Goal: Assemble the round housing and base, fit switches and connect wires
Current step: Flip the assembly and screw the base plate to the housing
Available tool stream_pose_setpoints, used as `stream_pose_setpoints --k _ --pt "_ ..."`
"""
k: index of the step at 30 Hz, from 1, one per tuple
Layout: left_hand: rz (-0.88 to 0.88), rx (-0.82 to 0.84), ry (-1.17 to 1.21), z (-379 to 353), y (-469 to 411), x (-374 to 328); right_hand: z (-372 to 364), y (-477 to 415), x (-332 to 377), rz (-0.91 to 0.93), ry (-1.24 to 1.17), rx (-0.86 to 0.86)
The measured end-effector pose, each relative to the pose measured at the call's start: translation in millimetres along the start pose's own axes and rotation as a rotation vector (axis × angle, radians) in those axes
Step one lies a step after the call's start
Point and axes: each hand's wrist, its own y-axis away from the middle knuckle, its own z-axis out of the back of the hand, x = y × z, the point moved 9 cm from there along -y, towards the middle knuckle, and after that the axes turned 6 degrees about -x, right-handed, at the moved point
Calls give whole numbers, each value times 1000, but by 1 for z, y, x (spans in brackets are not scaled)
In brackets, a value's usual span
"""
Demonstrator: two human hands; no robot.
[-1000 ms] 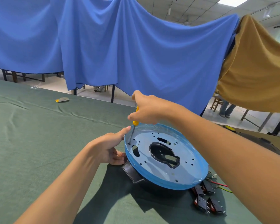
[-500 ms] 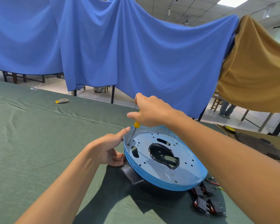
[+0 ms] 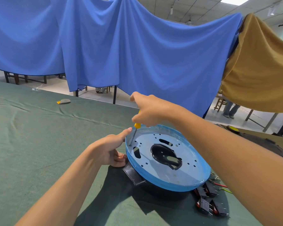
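Observation:
A round blue-filmed base plate [image 3: 183,159] with several holes lies on top of a black round housing [image 3: 162,191] on the green table. My right hand [image 3: 151,110] grips a yellow-handled screwdriver [image 3: 136,126] upright, its tip in a screw hole at the plate's left rim. My left hand [image 3: 110,150] holds the housing's left side, thumb pressed on the plate's rim and fingers curled under it. Several black switches [image 3: 208,202] with red and yellow wires [image 3: 223,187] lie beside the housing at the lower right.
Green cloth covers the table [image 3: 39,144]. A small yellow and grey object [image 3: 63,101] lies far left near the table's back edge. A dark round part [image 3: 268,144] sits at the right. Blue and mustard cloths hang behind; a person's legs stand far right.
My right hand has turned slightly on the screwdriver handle; the tip stays in the same hole. My left hand and the plate have not moved.

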Motion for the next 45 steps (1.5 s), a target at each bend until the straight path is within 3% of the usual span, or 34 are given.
stream_pose_setpoints --k 4,9,13,18,23,27,32,37,42,45 --pt "-2 0 6 0 -1 1 3 1 1 7 129 -150" --pt "-1 -4 5 1 -2 1 0 1 -1 -21 20 60" --pt "3 -2 0 0 -1 1 5 1 1 4 107 -139" --pt "-4 -6 2 0 0 0 -3 0 -7 -28 49 13" --pt "4 -2 2 0 1 1 0 0 0 -1 103 -108" --pt "0 -4 7 1 0 0 -3 1 1 -15 46 39" --pt "-1 0 4 0 0 0 2 1 5 -4 132 -118" --pt "2 2 0 1 0 1 0 2 3 -17 51 37" --pt "-8 5 3 0 0 0 4 3 5 -19 110 -149" --pt "-13 1 2 0 0 0 -1 3 1 -56 69 -35"
